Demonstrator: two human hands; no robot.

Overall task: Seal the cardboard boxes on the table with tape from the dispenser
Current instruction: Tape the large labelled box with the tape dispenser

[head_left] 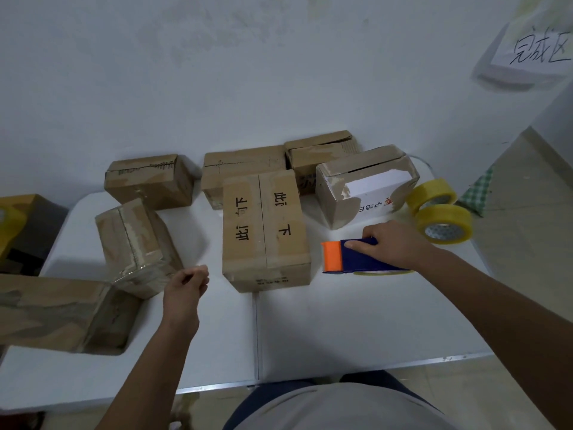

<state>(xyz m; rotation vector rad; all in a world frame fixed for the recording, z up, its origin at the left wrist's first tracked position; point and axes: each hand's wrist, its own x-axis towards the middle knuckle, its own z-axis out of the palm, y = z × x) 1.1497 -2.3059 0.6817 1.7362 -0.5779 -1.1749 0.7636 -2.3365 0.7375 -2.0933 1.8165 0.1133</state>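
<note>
at three o'clock my right hand [391,243] grips the dispenser [356,256]; left hand [187,282] curls empty. next, tape the middle box [265,231] seam.

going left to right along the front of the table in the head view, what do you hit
big box lying flat at the left edge → tilted taped box → left hand → printed box with black characters → tape dispenser → right hand → nearer yellow tape roll
</note>
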